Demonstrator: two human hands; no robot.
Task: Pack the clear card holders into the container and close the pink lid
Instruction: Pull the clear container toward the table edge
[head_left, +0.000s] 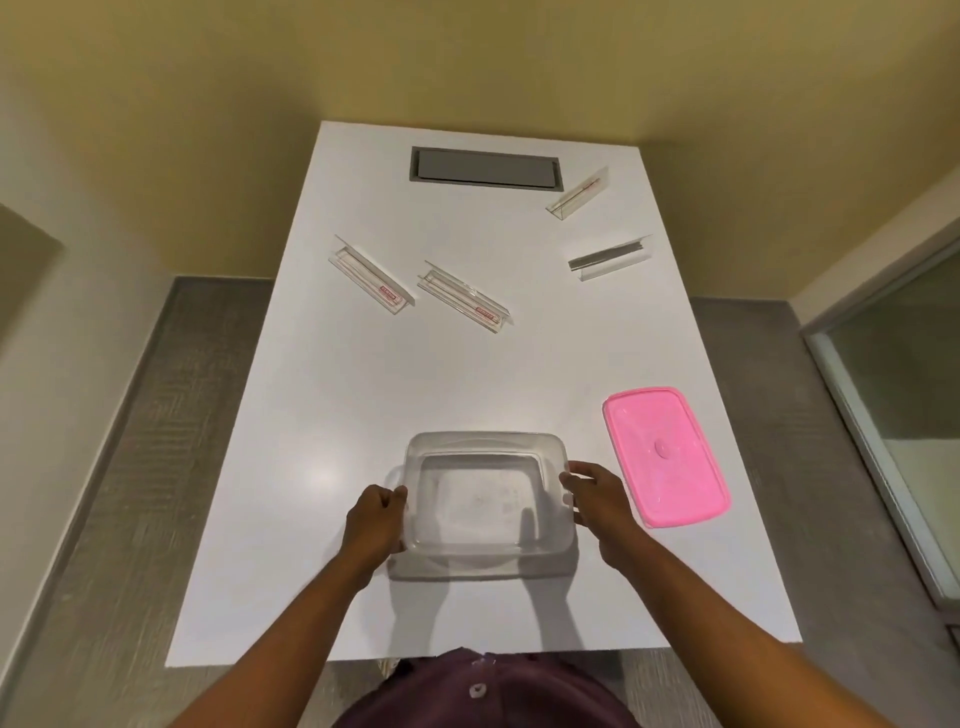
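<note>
A clear rectangular container (483, 452) stands empty on the near middle of the white table. My left hand (375, 522) grips its left side and my right hand (597, 499) grips its right side. The pink lid (665, 457) lies flat on the table just right of the container. Several clear card holders lie farther back: one at the left (371, 274), one near the middle (464, 296), one at the far right (577, 193) and one below it (610, 257).
A grey recessed cable hatch (485, 165) sits at the far end of the white table (322, 415). Grey floor lies on both sides, and a glass panel (904, 395) stands at the right.
</note>
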